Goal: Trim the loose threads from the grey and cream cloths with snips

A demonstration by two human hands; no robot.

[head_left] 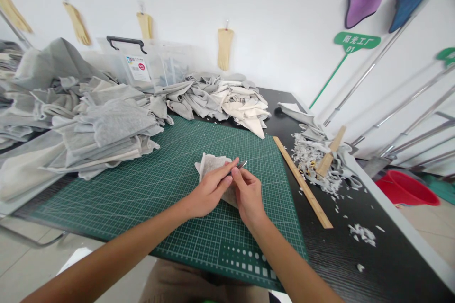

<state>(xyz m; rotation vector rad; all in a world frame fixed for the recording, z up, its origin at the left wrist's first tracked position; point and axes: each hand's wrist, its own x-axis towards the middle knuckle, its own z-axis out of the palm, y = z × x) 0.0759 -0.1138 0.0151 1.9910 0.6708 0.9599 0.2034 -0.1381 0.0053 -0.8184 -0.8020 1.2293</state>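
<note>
Green gridded mat [170, 203], white wall [277, 23]

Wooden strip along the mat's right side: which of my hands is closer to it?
Your right. The right hand is left of the wooden strip, over the mat; the left hand is farther left.

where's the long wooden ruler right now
In the head view, the wooden ruler lies on the right, on the black table along the right side of the green mat, with the pile of pale scraps to its right.
</note>
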